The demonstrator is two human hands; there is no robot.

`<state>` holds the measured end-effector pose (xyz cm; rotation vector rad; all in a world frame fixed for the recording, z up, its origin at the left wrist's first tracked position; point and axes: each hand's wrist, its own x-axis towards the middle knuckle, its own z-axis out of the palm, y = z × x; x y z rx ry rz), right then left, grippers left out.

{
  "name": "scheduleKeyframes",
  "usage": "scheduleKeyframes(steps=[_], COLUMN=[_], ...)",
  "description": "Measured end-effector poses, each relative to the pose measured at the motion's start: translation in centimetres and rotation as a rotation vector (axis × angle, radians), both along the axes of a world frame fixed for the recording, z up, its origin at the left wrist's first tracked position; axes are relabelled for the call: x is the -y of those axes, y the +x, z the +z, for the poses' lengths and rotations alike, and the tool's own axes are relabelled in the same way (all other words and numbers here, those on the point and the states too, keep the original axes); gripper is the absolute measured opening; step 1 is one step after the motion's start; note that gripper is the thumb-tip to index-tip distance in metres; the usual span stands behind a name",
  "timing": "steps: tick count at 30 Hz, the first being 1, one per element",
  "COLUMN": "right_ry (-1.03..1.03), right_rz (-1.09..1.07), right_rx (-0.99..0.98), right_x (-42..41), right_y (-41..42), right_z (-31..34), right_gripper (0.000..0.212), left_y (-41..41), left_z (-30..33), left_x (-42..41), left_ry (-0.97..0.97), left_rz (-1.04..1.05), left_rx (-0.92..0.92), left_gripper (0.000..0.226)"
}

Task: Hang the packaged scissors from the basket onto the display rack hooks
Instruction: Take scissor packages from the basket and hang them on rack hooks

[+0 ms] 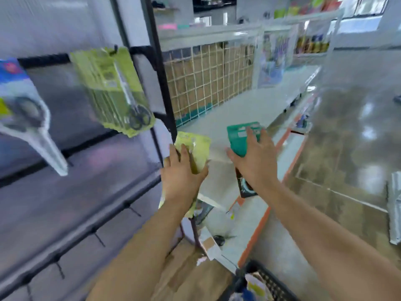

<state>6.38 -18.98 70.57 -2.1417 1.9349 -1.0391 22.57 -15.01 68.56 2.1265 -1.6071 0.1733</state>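
The left hand (181, 170) grips a yellow-green scissors pack (195, 151), fingers curled round its lower half. The right hand (252, 158) holds a teal scissors pack (240, 135), fingers spread across its face and thumb beneath. Both packs hover just right of the display rack (161, 83), where a yellow-green hung pack (112, 88) already dangles from a hook (114, 49). The basket (269, 283) sits low, beside the right forearm. With both hands loaded, threading a hang-hole could likely fumble or knock the hung pack loose. The rack's black upright crowds the left; the aisle to the right lies open.
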Motion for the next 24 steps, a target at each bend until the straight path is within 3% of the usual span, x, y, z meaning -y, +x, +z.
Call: scheduleKeyframes(steps=[5,10,19,24], right_ry=[0.008,0.051,-0.051,-0.032], right_rz=[0.205,0.341,0.424,0.469], right_rx=[0.026,-0.016,-0.01,-0.005], right_x=[-4.4,-7.7,-9.4,-11.0], right_y=[5.7,7.1,7.1,8.0], right_z=[-0.2,-0.9,2.6,1.2], right_gripper=[0.076,0.078,0.075,0.076], left_y=[2.6,3.3,3.5,3.5], left_z=[0.7,1.5,4.7,3.8], left_x=[-6.0,-11.3,-15.7,-17.7], left_ry=[0.007,-0.065,-0.167,-0.2], left_rz=[0.205,0.304,0.424,0.51], left_rx=[-0.097,-0.035,0.003,-0.131], left_gripper=[0.086,0.087,0.088,0.087])
